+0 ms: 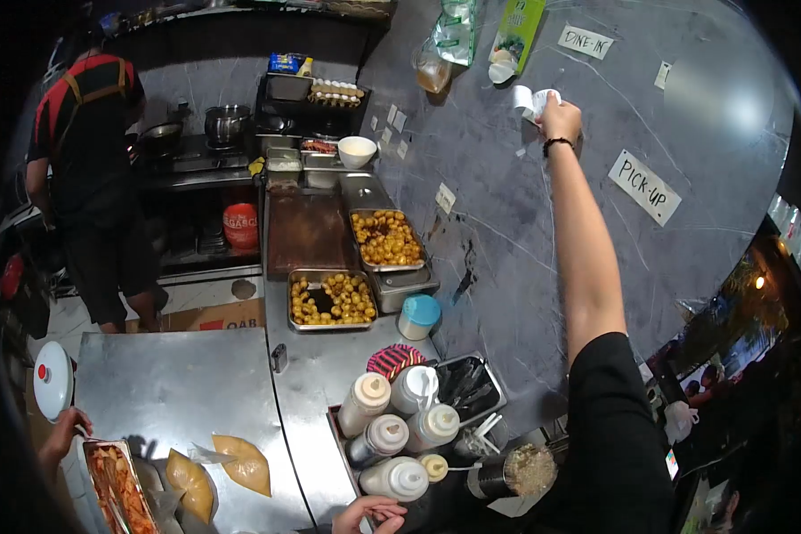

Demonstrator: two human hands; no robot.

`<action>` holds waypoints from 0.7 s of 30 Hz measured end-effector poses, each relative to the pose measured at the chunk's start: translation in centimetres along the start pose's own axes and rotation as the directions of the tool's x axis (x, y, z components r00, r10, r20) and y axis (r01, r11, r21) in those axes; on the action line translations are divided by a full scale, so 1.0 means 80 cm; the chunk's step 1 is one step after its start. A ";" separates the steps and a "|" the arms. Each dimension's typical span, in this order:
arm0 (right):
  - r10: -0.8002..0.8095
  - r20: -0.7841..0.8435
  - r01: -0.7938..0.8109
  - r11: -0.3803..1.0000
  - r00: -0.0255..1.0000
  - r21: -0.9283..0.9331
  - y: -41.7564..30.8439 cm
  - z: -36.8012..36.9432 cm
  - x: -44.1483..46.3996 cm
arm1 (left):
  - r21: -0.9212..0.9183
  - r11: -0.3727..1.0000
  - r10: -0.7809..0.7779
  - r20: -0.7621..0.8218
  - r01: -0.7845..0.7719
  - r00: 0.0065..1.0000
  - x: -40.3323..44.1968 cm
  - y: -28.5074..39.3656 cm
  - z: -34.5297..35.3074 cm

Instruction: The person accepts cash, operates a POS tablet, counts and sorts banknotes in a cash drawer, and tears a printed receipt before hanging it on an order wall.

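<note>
My right arm, in a black sleeve, stretches up along the grey marbled surface. At its end my right hand (559,121), with a dark bracelet at the wrist, pinches a curled white paper slip (524,98). At the bottom edge my left hand (371,515) shows only in part, its fingers loosely bent and apart with nothing visible in them. It is just below the white-capped squeeze bottles (394,481). Handwritten "DINE-IN" (585,42) and "PICK-UP" (644,187) labels are stuck on the grey surface near my right arm.
A co-worker (87,169) stands by the stove. Another person's hand (66,432) touches a tray of reddish food (116,485) beside filled bags (243,463). Two trays of small round yellow food (332,299), a blue-lidded tub (418,318) and a cutlery bin (468,388) stand on the counter.
</note>
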State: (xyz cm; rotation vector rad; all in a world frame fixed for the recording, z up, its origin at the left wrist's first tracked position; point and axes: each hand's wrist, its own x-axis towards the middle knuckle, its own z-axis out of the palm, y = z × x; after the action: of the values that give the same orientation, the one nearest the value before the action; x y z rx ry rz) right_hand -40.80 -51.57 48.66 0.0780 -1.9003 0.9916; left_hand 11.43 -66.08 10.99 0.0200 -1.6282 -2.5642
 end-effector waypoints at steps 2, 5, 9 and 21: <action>0.079 0.084 -0.054 0.964 0.993 -0.261 0.003 -0.007 0.040 | -0.058 0.993 0.105 0.005 -0.104 0.995 0.006 -0.005 0.006; 0.224 0.153 -0.179 0.948 0.962 -0.263 -0.002 -0.008 0.053 | 0.062 0.998 0.015 -0.075 -0.010 0.997 0.009 0.002 0.020; 0.038 0.020 -0.021 0.834 0.999 -0.552 -0.017 -0.014 0.038 | 0.001 0.999 -0.053 -0.127 0.054 0.990 0.006 0.018 0.026; 0.088 0.113 0.057 0.479 0.990 -0.876 -0.066 -0.047 0.059 | 0.068 0.990 -0.115 -0.124 0.124 0.986 0.001 0.006 -0.006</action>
State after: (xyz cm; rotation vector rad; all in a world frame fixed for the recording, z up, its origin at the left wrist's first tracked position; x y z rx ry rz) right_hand -38.36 -51.04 56.22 -0.4996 -2.3342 -0.1208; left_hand 11.44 -66.75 11.24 0.2816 -1.7266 -2.5294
